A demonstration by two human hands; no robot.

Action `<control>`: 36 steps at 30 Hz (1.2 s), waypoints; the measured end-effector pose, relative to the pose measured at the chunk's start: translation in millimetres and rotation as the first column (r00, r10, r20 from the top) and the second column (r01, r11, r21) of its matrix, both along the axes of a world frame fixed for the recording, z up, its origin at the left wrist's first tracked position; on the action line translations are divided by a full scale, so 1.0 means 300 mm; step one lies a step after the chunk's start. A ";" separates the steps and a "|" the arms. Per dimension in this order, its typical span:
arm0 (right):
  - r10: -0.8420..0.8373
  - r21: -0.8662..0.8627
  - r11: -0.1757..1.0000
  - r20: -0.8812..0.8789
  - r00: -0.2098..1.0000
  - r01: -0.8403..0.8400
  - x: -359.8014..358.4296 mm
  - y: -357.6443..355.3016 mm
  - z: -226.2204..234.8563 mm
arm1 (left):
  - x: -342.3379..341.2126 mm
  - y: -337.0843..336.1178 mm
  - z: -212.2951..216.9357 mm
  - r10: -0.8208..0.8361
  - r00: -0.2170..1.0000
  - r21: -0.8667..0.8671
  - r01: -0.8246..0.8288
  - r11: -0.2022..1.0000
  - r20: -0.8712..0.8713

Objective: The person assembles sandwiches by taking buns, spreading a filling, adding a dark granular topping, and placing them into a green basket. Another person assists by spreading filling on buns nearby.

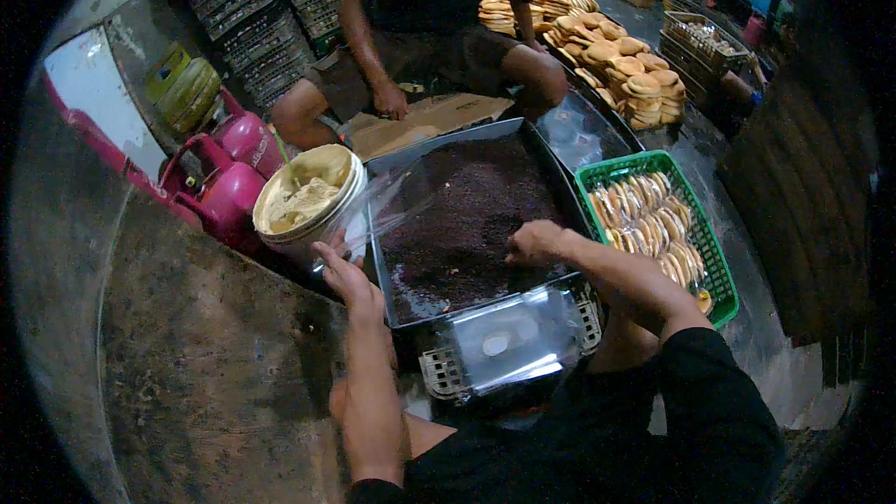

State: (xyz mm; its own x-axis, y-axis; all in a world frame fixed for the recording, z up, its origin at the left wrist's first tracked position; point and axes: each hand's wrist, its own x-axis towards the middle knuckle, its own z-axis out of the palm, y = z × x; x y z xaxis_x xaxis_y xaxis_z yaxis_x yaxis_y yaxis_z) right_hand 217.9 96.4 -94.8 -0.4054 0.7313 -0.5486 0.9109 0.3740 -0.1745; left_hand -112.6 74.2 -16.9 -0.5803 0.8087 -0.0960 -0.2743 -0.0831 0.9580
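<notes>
My left hand (347,273) holds a clear plastic bag (387,205) by its edge, just below a white bucket (308,198) of pale yellow paste. My right hand (537,243) is closed, fingers down in the dark crumbs that fill a big metal tray (467,135). What the fingers hold is hidden. In front of me lies a stack of clear plastic sheets (513,336) on a white crate.
A green basket (721,280) of folded filled pancakes stands to the right. Another person sits cross-legged beyond the tray, hand on cardboard (425,117). Round buns (621,61) are piled behind. Pink gas cylinders (229,191) and stacked dark crates (252,19) stand at left.
</notes>
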 end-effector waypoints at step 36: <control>0.807 0.535 0.423 0.146 0.572 -0.732 -0.470 0.012 -0.221 | -0.059 0.118 0.093 0.000 0.903 0.159 -0.076 0.984 0.430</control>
State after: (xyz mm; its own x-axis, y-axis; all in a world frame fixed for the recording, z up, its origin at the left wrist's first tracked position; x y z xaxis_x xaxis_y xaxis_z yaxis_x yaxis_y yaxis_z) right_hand 76.9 100.2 -161.2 -0.9701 0.2083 -0.1247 0.1831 0.9650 0.1875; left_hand -130.4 109.6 10.9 -0.5445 0.8130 -0.2063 -0.6469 -0.2505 0.7203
